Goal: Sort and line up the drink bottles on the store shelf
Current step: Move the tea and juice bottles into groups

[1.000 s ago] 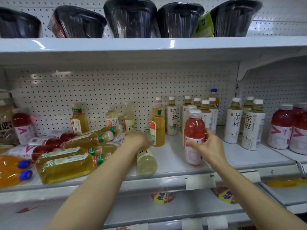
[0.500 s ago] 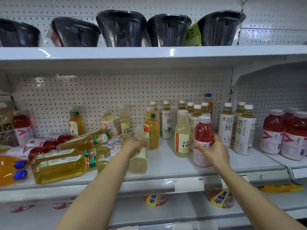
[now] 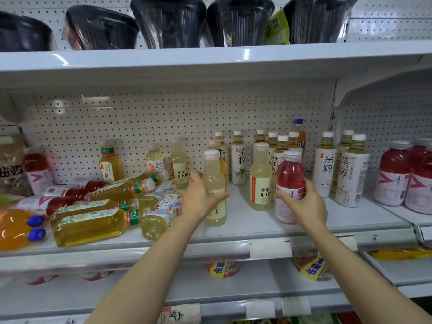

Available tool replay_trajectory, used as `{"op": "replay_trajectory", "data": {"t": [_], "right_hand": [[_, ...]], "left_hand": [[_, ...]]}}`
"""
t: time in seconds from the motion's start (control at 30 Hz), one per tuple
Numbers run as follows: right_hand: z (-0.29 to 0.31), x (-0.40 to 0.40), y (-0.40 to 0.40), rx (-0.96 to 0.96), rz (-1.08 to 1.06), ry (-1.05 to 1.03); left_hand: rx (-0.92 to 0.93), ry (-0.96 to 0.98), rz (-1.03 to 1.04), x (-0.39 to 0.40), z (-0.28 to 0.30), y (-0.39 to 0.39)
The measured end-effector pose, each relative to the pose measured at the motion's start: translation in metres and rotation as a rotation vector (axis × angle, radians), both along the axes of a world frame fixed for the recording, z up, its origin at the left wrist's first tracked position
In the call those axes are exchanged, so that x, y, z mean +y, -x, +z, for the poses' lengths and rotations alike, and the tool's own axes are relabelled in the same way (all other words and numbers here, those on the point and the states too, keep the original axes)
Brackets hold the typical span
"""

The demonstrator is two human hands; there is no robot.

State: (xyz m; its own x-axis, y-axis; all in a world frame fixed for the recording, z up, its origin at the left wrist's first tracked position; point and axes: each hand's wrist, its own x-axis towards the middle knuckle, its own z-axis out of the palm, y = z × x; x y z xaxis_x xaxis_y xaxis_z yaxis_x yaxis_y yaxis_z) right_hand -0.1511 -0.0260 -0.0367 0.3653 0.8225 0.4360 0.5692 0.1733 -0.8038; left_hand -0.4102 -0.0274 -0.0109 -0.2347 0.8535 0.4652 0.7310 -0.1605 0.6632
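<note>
the left hand [image 3: 201, 199] is wrapped round the lower body of a pale lemon c100 bottle [image 3: 214, 183], thumb on the near side and fingers curled behind its label, so it is clamped on that bottle, which stands upright near the front of the middle shelf [image 3: 245, 220]. the right hand [image 3: 304, 202] grips a red vitamin drink bottle [image 3: 289, 181] at the label band, fingers closed on it, the bottle upright at about 3 o'clock from the lemon one. between the two stands a second c100 bottle [image 3: 260, 176], just beside the red one and untouched.

both held bottles look full, so i judge them fairly heavy for their size and top-steady only while kept vertical. the plastic is smooth and the shrink labels glossy; a hold low on the label, where the body is widest, seems safer than the narrow neck. the walls should flex a little under a squeeze but not break.

at 9 o'clock lies a heap of toppled green tea bottles [image 3: 93, 220] and orange soda bottles [image 3: 21, 232], round and apt to roll toward the shelf edge. at 1 o'clock the white-labelled tea bottles [image 3: 325, 167] already stand in rows.
</note>
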Motion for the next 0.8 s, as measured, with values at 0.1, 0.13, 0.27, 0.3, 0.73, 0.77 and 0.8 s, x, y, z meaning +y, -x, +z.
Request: {"op": "replay_trajectory", "data": {"t": [0.1, 0.13, 0.27, 0.3, 0.73, 0.77, 0.8], "right_hand": [[-0.001, -0.004, 0.011, 0.036, -0.075, -0.103], [-0.001, -0.009, 0.018, 0.019, -0.137, -0.182], [-0.004, -0.025, 0.061, -0.08, -0.121, -0.525], [-0.007, -0.024, 0.073, -0.103, -0.006, -0.482], [-0.014, 0.015, 0.165, -0.078, 0.289, 0.029], [-0.014, 0.015, 0.165, -0.088, 0.284, 0.024], [-0.014, 0.014, 0.164, -0.091, 0.28, 0.026]], "left_hand": [[0.02, 0.006, 0.013, 0.0, 0.002, 0.001], [0.018, 0.002, 0.015, 0.0, 0.002, 0.001], [0.049, 0.007, 0.02, 0.0, 0.002, -0.001], [0.074, 0.036, 0.001, 0.0, 0.005, 0.001], [0.756, 0.572, 0.259, 0.005, 0.019, 0.087], [0.777, 0.587, 0.264, 0.008, 0.021, 0.083], [0.788, 0.612, 0.258, 0.012, 0.023, 0.079]]}}
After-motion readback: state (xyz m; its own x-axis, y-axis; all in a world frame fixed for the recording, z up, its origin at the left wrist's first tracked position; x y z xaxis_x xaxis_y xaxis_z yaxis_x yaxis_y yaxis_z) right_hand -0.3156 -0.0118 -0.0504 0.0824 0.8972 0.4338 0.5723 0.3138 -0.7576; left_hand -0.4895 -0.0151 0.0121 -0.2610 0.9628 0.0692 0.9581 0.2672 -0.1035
